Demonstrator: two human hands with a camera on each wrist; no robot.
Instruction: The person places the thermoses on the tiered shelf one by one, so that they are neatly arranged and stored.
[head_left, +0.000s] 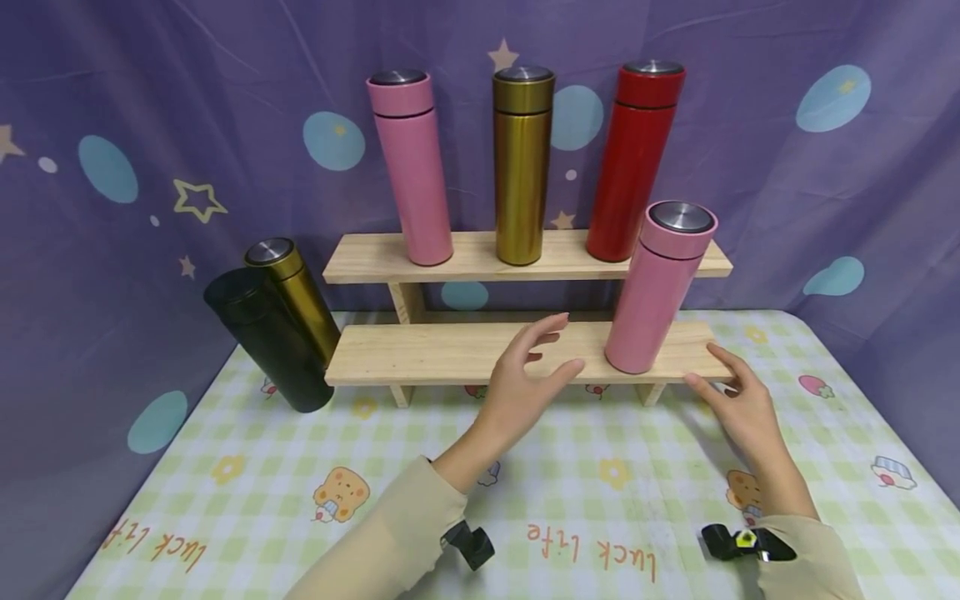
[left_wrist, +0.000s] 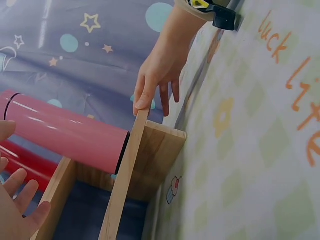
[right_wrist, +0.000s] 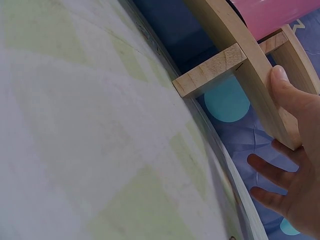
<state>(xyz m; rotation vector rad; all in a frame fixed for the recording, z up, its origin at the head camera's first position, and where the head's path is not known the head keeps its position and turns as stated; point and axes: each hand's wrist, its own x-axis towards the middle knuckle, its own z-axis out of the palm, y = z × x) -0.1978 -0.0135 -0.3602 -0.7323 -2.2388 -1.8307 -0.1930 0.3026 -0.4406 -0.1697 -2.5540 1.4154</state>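
A pink thermos flask (head_left: 654, 300) stands upright toward the right end of the lower board of a two-tier wooden shelf (head_left: 420, 354). Left of this flask is my left hand (head_left: 517, 387), its fingers spread and apart from it, holding nothing. My right hand (head_left: 742, 408) grips the right end of the lower board, thumb at its front edge and index finger at the end. In the right wrist view the thumb (right_wrist: 287, 90) presses on the board while the other fingers hang loosely below.
Along the upper board stand another pink flask (head_left: 412, 175), a gold flask (head_left: 521, 175) and a red flask (head_left: 633, 167). Left of the shelf, a black flask (head_left: 273, 342) and a second gold flask (head_left: 300, 292) stand on the checked tablecloth (head_left: 525, 492). A purple curtain (head_left: 247, 83) hangs behind.
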